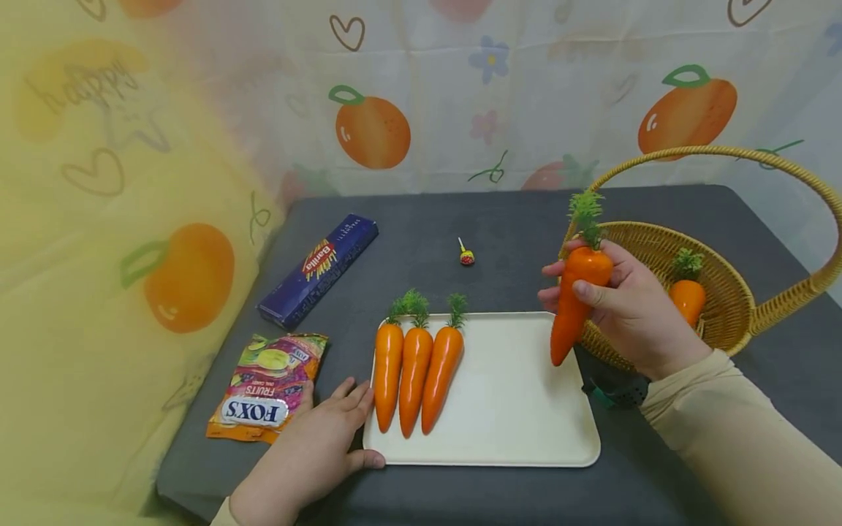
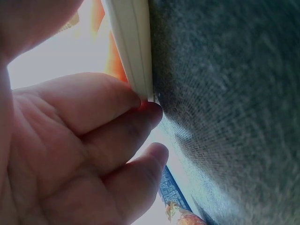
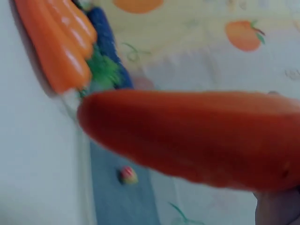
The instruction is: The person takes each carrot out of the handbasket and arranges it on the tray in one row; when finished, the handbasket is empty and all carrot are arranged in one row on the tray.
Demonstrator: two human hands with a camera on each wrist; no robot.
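Three orange carrots with green tops, the middle carrot (image 1: 415, 380) among them, lie side by side on the left part of a cream tray (image 1: 513, 394). My right hand (image 1: 625, 307) grips another carrot (image 1: 574, 307), tip down, above the tray's right edge; its body fills much of the right wrist view (image 3: 187, 138). At the tray's left edge, my left hand (image 1: 322, 438) rests with fingers extended, fingertips touching the rim (image 2: 136, 56) in the left wrist view. One more carrot (image 1: 687, 299) sits in the wicker basket (image 1: 730, 292), partly hidden by my right hand.
A blue spaghetti box (image 1: 320, 270) lies at the back left. In front of it is a Fox's candy bag (image 1: 270, 387), close beside my left hand. A small lollipop (image 1: 466, 256) lies behind the tray. The basket's tall handle (image 1: 717, 152) arches over the right side.
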